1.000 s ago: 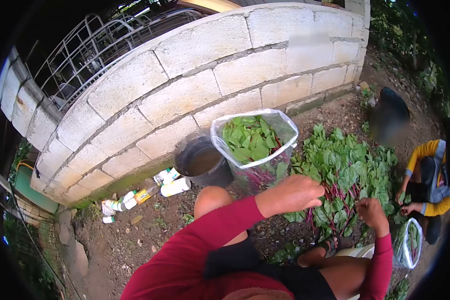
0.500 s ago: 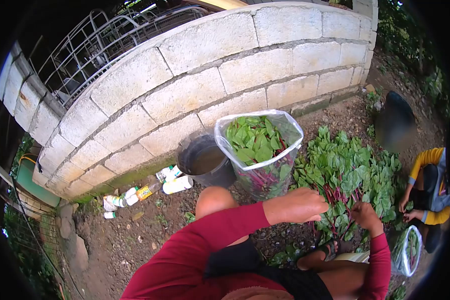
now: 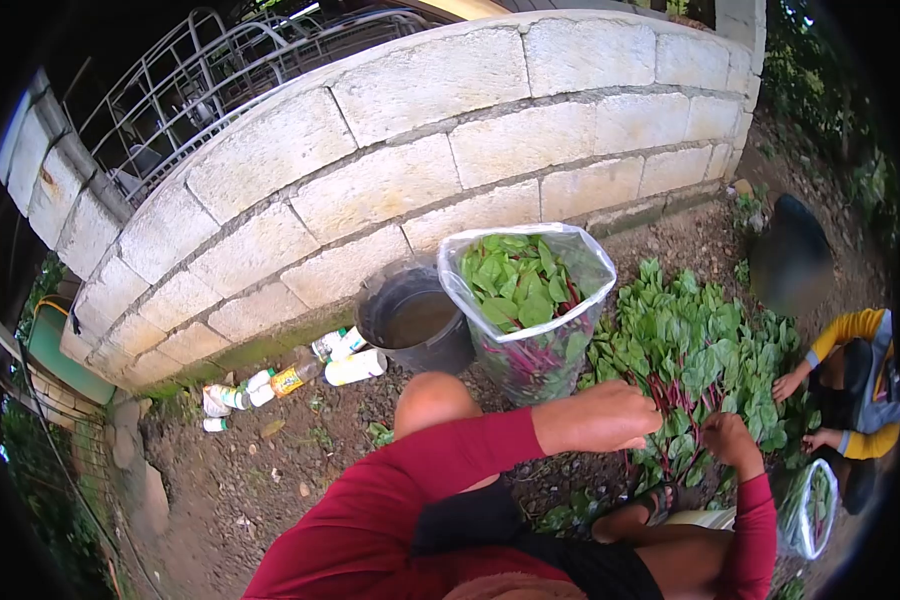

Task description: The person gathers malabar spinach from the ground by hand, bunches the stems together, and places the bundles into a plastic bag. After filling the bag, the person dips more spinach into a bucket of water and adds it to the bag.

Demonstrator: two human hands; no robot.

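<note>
My left hand is closed at the near edge of a spread pile of leafy greens with dark red stems. Its fingers curl downward, so whatever they may hold is hidden. Just to the right, my right hand is pinched closed beside the red stems, and I cannot make out what lies between its fingertips. A short gap separates the two hands. Beyond my left hand, a clear plastic bag stands upright, filled with the same greens, leaves showing at its open top.
Left of the bag is a black bucket with murky liquid. Several bottles lie near the block wall. At the right, another person's hand reaches toward the pile, beside a smaller plastic bag. A dark container sits behind.
My hands stay in nearly the same place, both still closed. The other person's upper hand has moved up and left to the leaves. The view has shifted slightly.
</note>
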